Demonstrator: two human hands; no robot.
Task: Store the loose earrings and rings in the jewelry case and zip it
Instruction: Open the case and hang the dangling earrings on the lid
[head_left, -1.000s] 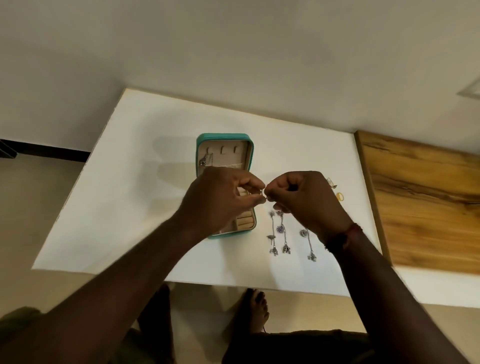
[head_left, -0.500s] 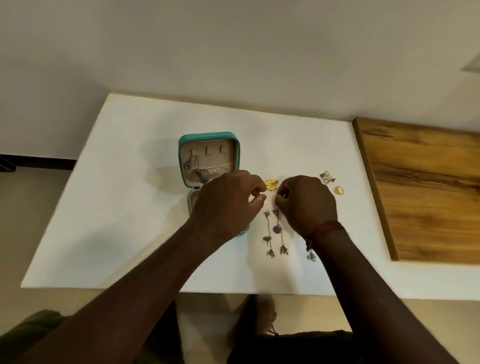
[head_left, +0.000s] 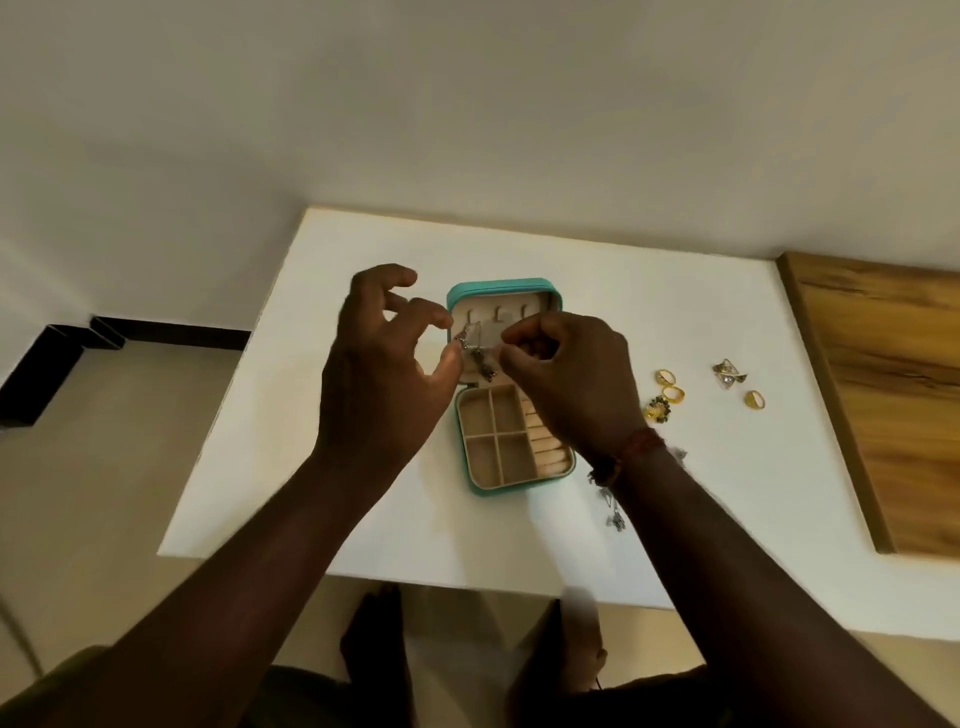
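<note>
The teal jewelry case (head_left: 555, 300) lies open on the white table (head_left: 649, 312), with its lid toward the wall and its beige compartments (head_left: 491, 436) toward me. A dark dangling earring (head_left: 477, 356) hangs inside the lid. My left hand (head_left: 384, 364) hovers at the lid's left side, fingers spread and loosely curled, thumb close to the earring. My right hand (head_left: 571, 374) is over the lid's right part, its fingertips pinched together at the earring. Loose gold rings (head_left: 670, 387) lie right of the case.
A gold flower piece (head_left: 658, 409), a silver pair (head_left: 730, 372) and one more gold ring (head_left: 754, 399) lie further right. Dangling earrings (head_left: 615, 517) show partly under my right wrist. A wooden board (head_left: 883, 405) adjoins the table's right side. My feet are below the near edge.
Both hands rose from the table beside the case to the lid. My left hand opened its pinch. The tray compartments are now uncovered.
</note>
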